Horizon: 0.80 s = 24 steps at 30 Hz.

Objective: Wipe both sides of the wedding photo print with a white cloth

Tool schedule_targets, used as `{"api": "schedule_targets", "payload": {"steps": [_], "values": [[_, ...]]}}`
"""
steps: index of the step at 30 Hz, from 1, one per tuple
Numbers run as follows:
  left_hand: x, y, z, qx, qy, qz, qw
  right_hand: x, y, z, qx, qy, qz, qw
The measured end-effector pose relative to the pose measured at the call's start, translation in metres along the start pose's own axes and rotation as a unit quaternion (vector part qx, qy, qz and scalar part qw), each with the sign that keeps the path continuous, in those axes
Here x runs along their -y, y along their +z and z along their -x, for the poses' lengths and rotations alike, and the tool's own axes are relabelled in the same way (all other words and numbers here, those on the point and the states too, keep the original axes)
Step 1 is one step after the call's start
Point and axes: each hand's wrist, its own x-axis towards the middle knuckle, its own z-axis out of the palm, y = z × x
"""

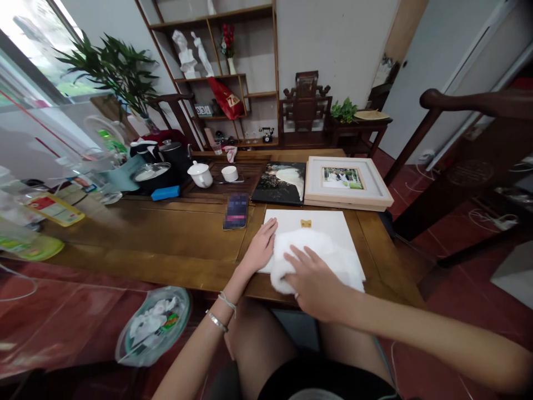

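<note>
A white flat board [325, 221] with a small gold emblem lies on the wooden table [166, 233] in front of me. My left hand [261, 246] rests flat on the board's left edge, fingers stretched out. My right hand [315, 282] presses a fluffy white cloth [308, 244] against the board, fingers spread over it.
Beyond the board lie a framed photo [345, 186], a dark photo print [281, 183] and a phone [236, 211]. A tea tray with white cups [201, 174], kettles and a blue box [165, 193] sits at the back left. A bin [154, 325] stands on the floor left; chairs right.
</note>
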Motion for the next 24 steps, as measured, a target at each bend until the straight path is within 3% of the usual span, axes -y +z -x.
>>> {"api": "schedule_targets", "payload": {"steps": [6, 8, 15, 18, 24], "values": [[0.000, 0.001, 0.001, -0.010, 0.002, 0.002, 1.000, -0.062, -0.012, -0.043, -0.017, 0.103, 0.061, 0.993], [0.000, 0.001, 0.001, -0.012, 0.006, 0.005, 1.000, -0.058, -0.009, -0.043, -0.020, 0.106, 0.070, 0.992], [0.001, 0.001, 0.001, -0.010, 0.006, -0.004, 1.000, -0.002, 0.004, 0.001, -0.029, 0.041, 0.082, 0.995], [0.001, 0.001, 0.001, -0.010, 0.008, -0.003, 1.000, -0.014, -0.003, -0.001, -0.013, 0.050, 0.049, 0.998], [0.001, 0.001, 0.001, -0.012, 0.010, 0.002, 1.000, -0.067, -0.016, -0.048, -0.013, 0.107, 0.041, 0.993]]}}
